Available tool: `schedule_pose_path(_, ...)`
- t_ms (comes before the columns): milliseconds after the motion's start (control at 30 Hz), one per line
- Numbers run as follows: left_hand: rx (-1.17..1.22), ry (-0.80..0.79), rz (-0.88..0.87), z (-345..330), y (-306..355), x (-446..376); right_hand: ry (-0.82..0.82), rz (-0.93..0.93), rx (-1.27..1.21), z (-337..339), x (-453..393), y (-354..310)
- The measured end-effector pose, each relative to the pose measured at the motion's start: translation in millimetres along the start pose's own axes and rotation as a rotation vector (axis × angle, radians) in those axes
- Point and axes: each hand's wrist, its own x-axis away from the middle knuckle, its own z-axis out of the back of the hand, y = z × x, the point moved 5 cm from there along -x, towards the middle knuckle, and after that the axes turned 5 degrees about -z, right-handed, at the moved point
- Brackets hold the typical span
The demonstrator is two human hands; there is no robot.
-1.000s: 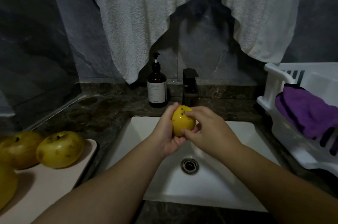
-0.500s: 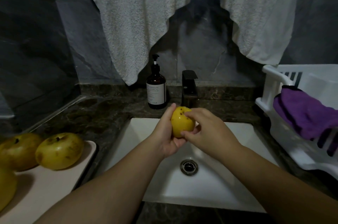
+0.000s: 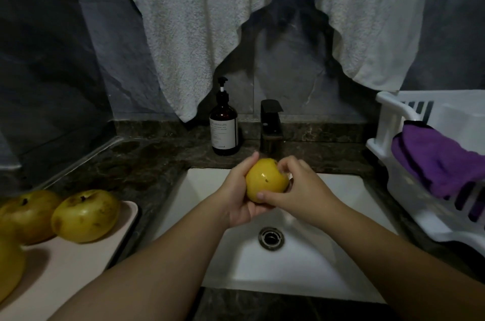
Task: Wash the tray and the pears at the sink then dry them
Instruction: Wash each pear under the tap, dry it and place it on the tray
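Since the frame of a moment ago, the pear (image 3: pixel 266 180) has turned in the hands: its dark spots, which faced me near the top, now sit lower on the front, and the right thumb has come down to the near side of the fruit. Both hands stay above the white sink (image 3: pixel 328 263), just in front of the black faucet (image 3: pixel 271 124).

The left hand (image 3: pixel 237 193) cups the pear from the left and from below, its fingers curled around the fruit. The right hand (image 3: pixel 301 189) holds it from the right, with the fingers bent over the far top and the thumb pressed on the near lower side. So both hands are closed on this one pear.

On the brown pump bottle (image 3: pixel 223 129), which stands on the dark counter just left of the faucet, there is a white label with small lines of print, but it is too small to read.

To the near left, a pale tray (image 3: pixel 78 268) lies on the counter and carries three more pears; two (image 3: pixel 85 215) sit side by side at its far end and one is cut by the left edge of the view. On the right a white plastic rack (image 3: pixel 393 121) holds a purple cloth (image 3: pixel 433 163), draped over its near wall. A white towel (image 3: pixel 210 19) hangs on the wall behind, and its lower corner comes down just beside the pump bottle. The drain (image 3: pixel 271 238) is seen between the two forearms.
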Motion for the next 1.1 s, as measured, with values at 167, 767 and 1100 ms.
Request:
schedule_pose_path(167,0.161,-0.031,0.037,1,-1,-3,0.0,0.052,-0.072,1,1,-4)
schedule_pose_path(767,0.061,0.031,-0.109,-5,3,-3,0.073,-0.092,-0.14,-8,1,3)
schedule_pose_path(1100,0.084,-0.025,-0.077,-13,3,7,0.119,-0.056,-0.181,-3,4,-6)
